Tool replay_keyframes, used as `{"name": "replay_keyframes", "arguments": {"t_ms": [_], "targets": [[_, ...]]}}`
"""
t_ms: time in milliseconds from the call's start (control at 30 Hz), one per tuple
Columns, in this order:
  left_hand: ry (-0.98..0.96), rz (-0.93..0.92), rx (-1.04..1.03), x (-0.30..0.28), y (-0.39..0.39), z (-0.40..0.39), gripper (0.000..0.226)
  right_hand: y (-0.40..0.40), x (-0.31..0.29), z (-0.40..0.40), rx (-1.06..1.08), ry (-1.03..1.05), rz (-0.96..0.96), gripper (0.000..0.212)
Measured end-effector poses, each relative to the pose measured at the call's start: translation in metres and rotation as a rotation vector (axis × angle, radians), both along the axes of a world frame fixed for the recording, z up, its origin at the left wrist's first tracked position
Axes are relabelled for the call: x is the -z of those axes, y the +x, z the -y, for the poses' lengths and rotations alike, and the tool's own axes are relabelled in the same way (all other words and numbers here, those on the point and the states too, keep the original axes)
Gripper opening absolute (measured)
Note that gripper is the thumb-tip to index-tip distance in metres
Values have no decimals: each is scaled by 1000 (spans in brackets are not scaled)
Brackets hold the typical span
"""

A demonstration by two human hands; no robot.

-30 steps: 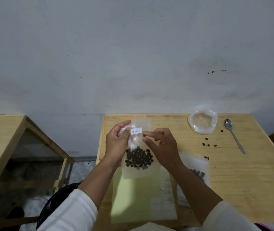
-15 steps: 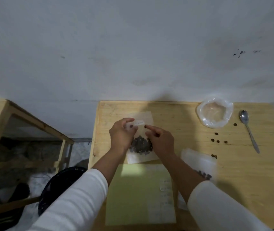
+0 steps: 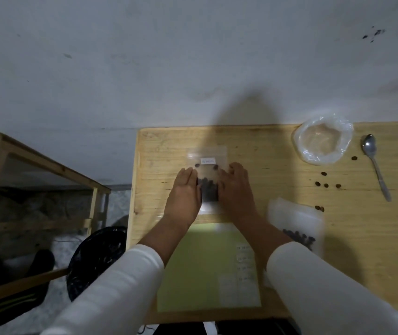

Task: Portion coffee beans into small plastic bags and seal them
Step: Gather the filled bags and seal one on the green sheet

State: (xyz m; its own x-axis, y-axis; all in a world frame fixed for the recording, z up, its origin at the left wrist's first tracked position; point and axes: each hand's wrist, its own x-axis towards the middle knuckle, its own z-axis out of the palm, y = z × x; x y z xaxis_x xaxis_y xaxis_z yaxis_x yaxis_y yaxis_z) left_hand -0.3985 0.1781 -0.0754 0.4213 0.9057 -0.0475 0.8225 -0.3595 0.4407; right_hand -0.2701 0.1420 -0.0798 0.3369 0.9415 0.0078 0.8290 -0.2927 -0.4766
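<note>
A small clear plastic bag (image 3: 207,160) with a white label and dark coffee beans lies flat on the wooden table (image 3: 277,180). My left hand (image 3: 184,194) rests flat on its left side and my right hand (image 3: 235,189) on its right side, fingers stretched forward, pressing the bag down. The beans show in the gap between the hands. A second bag with beans (image 3: 297,228) lies to the right, partly behind my right sleeve.
A crumpled clear plastic bag (image 3: 323,139) and a metal spoon (image 3: 375,165) sit at the back right, with loose beans (image 3: 326,184) scattered nearby. A green sheet with labels (image 3: 205,267) lies at the front. A black bin bag (image 3: 96,257) stands left of the table.
The bag was held up between both hands' fingertips; it now lies flat on the table, farther back, with both hands laid on it. The view has tilted.
</note>
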Motion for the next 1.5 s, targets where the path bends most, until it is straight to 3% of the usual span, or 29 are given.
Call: {"name": "replay_keyframes", "arguments": {"t_ms": [67, 233, 333, 467, 567, 700, 800, 933, 1300, 1500], "targets": [[-44, -33, 27, 1, 1, -1, 43, 1, 10, 6, -123, 13, 97, 34], [-74, -179, 70, -8, 1, -3, 42, 1, -3, 17, -281, -191, 150, 46], [-62, -64, 46, -13, 6, -1, 37, 9, -19, 29, -213, -221, 116, 51], [-45, 96, 161, -27, 27, 24, 37, 37, -32, 65, -5, -178, 74, 47], [-143, 123, 215, -33, 48, 56, 41, 55, -44, 103, 221, -84, 75, 38], [-237, 119, 277, -31, 71, 88, 45, 69, -49, 148, 417, -235, 64, 45], [-299, 107, 294, -29, 82, 105, 47, 74, -47, 166, 490, -231, 1, 44], [-381, 138, 281, -30, 88, 115, 51, 77, -49, 172, 519, -220, -43, 44], [-387, 362, 137, -43, 83, 121, 37, 71, -53, 169, 606, 96, -82, 32], [-432, 493, 24, -58, 70, 99, 33, 70, -72, 150, 543, 199, -303, 27]]}}
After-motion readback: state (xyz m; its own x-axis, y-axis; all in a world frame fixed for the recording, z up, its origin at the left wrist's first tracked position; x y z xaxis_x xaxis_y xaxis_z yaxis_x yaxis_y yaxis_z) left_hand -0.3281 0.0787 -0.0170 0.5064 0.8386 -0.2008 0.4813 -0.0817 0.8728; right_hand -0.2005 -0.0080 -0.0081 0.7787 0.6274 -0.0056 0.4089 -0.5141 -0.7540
